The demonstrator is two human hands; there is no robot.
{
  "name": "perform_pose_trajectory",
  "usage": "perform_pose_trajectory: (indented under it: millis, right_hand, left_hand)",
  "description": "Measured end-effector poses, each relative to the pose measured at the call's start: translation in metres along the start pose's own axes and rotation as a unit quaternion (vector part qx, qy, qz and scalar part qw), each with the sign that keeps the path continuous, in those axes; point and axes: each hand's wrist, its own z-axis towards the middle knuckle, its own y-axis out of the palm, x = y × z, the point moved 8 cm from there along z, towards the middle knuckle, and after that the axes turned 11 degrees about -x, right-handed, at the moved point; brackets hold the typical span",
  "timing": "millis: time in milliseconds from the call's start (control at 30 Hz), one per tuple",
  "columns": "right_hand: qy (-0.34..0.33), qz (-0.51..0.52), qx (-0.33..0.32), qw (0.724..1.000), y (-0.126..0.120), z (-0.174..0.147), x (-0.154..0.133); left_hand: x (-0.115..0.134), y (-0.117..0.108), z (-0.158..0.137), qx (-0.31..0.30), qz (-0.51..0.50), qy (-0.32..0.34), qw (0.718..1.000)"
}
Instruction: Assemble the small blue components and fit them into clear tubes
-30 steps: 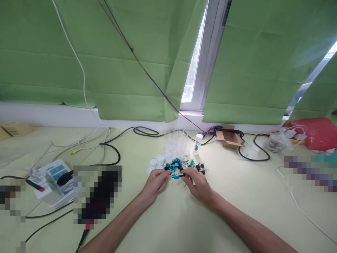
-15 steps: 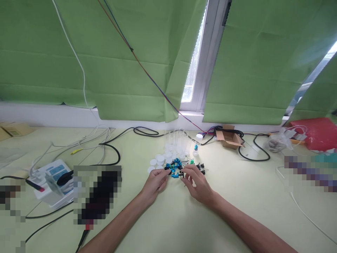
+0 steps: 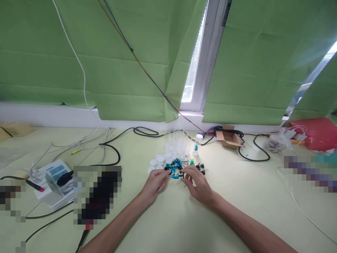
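Between my hands is a small shiny blue cylindrical part [image 3: 175,176] with a black end on its right. My left hand [image 3: 157,182], fingers closed in a pinch, grips it at the left end. At the black end, the thumb and fingertips of my right hand [image 3: 197,182] pinch the same part. Just beyond lies a pile of similar blue parts [image 3: 177,162]. Small green pieces [image 3: 192,162] and black pieces with thin pins [image 3: 201,166] lie to the right of the pile. My fingers hide the exact grip points.
White round caps [image 3: 159,158] and clear tubes [image 3: 179,142] stand behind the pile. A capped clear tube [image 3: 195,147] holds a blue part. Farther back are an open cardboard box [image 3: 229,137] and black cables [image 3: 146,131]. A white power strip [image 3: 54,184] sits left.
The blue part has shifted very slightly between my fingertips. Both hands keep nearly the same position and grip.
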Motion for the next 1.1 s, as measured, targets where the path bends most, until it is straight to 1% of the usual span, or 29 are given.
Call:
perform_pose_trajectory:
  millis: [633, 867, 1100]
  right_hand:
    - [0.016, -0.040, 0.000, 0.999, 0.0024, -0.0010, 0.0048]
    - [0.040, -0.023, 0.002, 0.999, 0.0008, 0.0003, 0.0056]
    - [0.005, -0.020, 0.000, 1.000, -0.0009, 0.0007, -0.0030]
  left_hand:
    - [-0.0022, -0.0003, 0.0002, -0.002, 0.024, -0.012, 1.000]
    - [-0.0011, -0.0007, -0.0009, 0.005, 0.014, -0.008, 1.000]
    - [-0.0015, -0.0023, 0.0010, 0.005, 0.008, -0.001, 1.000]
